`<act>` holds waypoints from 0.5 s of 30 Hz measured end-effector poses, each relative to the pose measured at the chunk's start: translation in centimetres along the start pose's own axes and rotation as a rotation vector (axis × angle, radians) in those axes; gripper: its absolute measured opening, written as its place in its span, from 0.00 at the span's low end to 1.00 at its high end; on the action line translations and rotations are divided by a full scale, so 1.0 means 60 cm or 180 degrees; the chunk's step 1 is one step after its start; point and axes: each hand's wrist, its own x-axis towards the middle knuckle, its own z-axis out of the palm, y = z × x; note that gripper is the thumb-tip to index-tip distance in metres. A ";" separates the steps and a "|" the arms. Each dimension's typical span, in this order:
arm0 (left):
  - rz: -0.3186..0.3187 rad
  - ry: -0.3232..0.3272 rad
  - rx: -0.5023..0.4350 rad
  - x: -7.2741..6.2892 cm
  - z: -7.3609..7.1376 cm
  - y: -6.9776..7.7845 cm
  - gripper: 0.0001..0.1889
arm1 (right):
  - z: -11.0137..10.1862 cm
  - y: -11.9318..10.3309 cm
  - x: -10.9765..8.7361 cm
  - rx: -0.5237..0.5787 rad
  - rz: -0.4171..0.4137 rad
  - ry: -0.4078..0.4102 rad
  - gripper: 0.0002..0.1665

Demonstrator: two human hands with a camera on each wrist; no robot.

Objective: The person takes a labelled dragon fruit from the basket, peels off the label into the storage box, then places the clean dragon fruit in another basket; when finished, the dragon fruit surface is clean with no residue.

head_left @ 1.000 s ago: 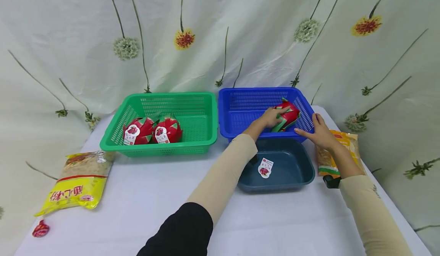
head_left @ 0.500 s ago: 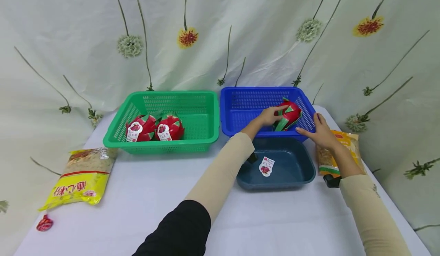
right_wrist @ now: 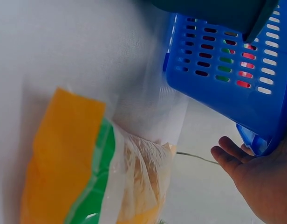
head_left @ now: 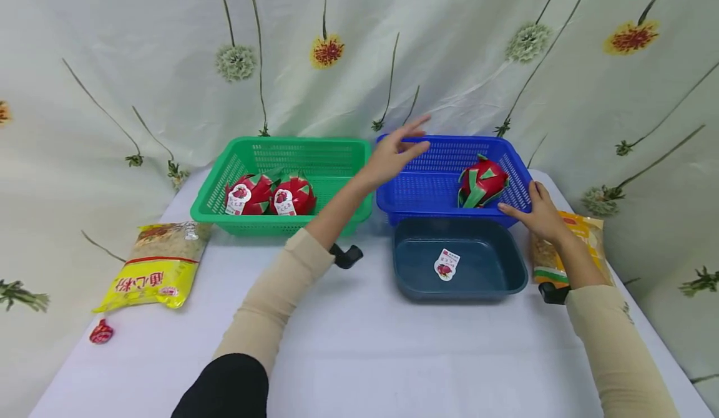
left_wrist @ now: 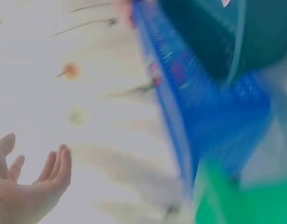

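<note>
My left hand (head_left: 393,153) is raised over the gap between the green basket (head_left: 337,226) and the blue basket (head_left: 449,213), holding nothing. In the left wrist view the left hand (left_wrist: 34,184) has its fingers spread and slightly bent. My right hand (head_left: 542,215) holds the front right corner of the blue basket, thumb at the rim and fingers along the outside. The right wrist view shows the right hand (right_wrist: 260,172) below the basket's corner. A red and green dragon fruit (head_left: 484,181) sits in the blue basket's right part, away from both hands.
Two labelled dragon fruits (head_left: 294,194) lie in the green basket. A dark teal tub (head_left: 460,290) with a dragon fruit sticker (head_left: 446,264) stands before the blue basket. A yellow bag (head_left: 160,265) and a small red object (head_left: 101,332) lie left; an orange bag (right_wrist: 64,154) lies right.
My left hand has let go of the dragon fruit and moved up and left out of the blue basket. The fruit stays there. My right hand keeps its hold; the view has shifted slightly.
</note>
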 end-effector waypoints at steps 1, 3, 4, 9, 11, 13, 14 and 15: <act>0.0082 0.0215 -0.0094 -0.020 -0.024 0.012 0.27 | -0.001 0.000 -0.001 -0.0002 -0.0003 -0.0007 0.64; 0.0207 0.0660 -0.0223 -0.067 -0.074 0.035 0.26 | 0.001 -0.001 -0.002 0.0014 -0.0022 -0.0016 0.64; 0.0251 0.0907 -0.0288 -0.092 -0.100 0.042 0.26 | 0.001 -0.001 -0.002 0.0025 -0.0035 -0.0016 0.64; 0.0177 0.2287 -0.0481 -0.235 -0.213 0.054 0.25 | 0.003 0.001 -0.006 0.0044 -0.0060 -0.0008 0.64; 0.0049 0.2907 -0.0555 -0.288 -0.241 0.043 0.25 | 0.002 0.001 -0.007 0.0034 -0.0070 0.0004 0.64; -0.0095 0.3482 -0.0630 -0.330 -0.258 0.025 0.24 | 0.002 0.000 -0.007 0.0017 -0.0080 0.0017 0.64; -0.0201 0.3722 -0.0655 -0.348 -0.261 0.013 0.24 | 0.001 0.000 -0.008 0.0006 -0.0080 0.0018 0.63; -0.0277 0.3915 -0.0742 -0.362 -0.263 -0.001 0.24 | 0.001 0.000 -0.008 0.0004 -0.0082 0.0018 0.63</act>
